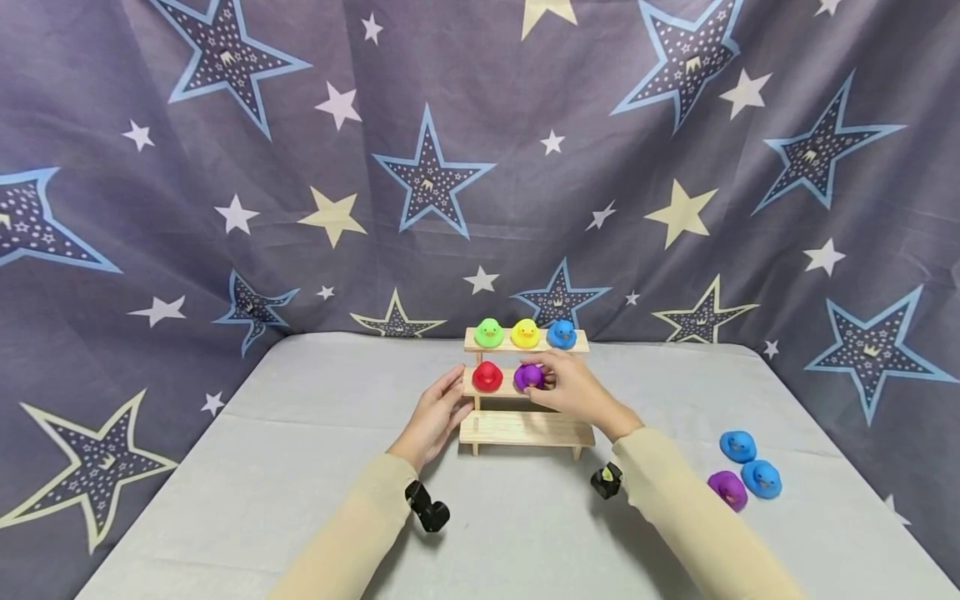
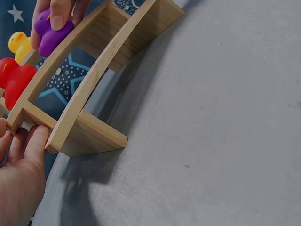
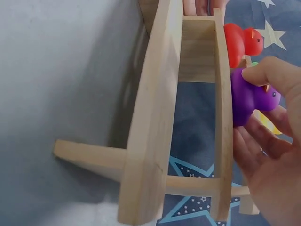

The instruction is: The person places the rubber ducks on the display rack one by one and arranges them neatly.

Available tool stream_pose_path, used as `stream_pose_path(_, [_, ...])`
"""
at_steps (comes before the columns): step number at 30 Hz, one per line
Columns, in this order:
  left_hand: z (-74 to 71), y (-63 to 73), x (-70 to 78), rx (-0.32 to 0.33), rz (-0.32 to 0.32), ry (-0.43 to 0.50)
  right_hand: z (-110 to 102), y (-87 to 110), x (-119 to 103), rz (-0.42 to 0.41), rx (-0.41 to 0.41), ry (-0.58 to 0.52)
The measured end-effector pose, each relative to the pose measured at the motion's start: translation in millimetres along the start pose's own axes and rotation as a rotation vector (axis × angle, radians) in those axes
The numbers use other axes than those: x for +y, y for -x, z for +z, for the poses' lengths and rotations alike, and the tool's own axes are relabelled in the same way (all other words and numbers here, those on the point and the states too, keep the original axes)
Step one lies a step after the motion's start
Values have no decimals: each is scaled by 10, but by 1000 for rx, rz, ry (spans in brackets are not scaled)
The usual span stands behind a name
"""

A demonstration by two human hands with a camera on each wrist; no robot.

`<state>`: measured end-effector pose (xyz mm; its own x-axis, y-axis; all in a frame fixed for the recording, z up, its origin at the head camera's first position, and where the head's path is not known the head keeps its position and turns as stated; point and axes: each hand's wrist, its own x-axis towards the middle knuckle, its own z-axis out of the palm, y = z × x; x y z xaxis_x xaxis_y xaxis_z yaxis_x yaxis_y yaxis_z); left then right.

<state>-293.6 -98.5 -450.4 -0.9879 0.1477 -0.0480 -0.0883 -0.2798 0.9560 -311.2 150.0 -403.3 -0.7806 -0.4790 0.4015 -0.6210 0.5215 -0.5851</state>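
Note:
A three-step wooden display stand stands on the table. My right hand pinches a purple rubber duck between thumb and fingers, its base right at the middle step. To the left on that step sits a red rubber duck. My left hand grips the left end of the stand at the middle step, the fingers reaching beneath it. On the top step, green, yellow and blue rubber ducks stand in a row. The bottom step carries nothing.
Off to the right on the grey tabletop lie two blue ducks and one purple duck. A dark star-patterned curtain hangs behind the stand and along both sides.

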Motion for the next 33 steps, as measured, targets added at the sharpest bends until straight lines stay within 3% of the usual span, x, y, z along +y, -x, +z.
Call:
stream_pose_path(22, [-2, -1, -2, 0, -1, -3, 34, -2, 2, 64, 2, -18])
stream_pose_path(33, [-8, 3, 3, -8, 6, -2, -76, 71, -1, 81, -34, -74])
